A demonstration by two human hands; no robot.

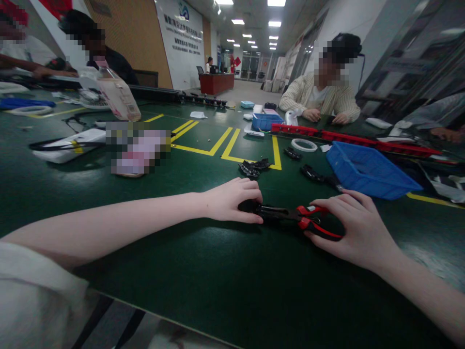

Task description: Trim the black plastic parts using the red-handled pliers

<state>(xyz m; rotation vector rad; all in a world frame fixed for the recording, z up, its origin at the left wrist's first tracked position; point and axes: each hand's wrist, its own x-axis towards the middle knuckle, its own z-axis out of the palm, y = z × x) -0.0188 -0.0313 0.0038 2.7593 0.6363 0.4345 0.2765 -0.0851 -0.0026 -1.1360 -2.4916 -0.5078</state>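
My left hand [236, 201] is closed around a small black part [249, 206] just above the green table. From the right, my right hand [358, 230] grips red-and-black handled pliers [310, 223], whose jaws point left and meet the black part. Fingers hide much of the part, so I cannot tell whether the jaws clamp it or only touch it. Beyond my left hand lie several black plastic pieces [254, 167]. More black pieces [312, 173] rest between the pliers and a blue bin [370, 167].
A phone [141, 152], a white pouch [72, 145] and a bottle [118, 97] are at the left. Farther back stand a smaller blue basket [267, 121], a white tape roll [304, 145] and a long red strip [327, 135]. Co-workers sit across the table.
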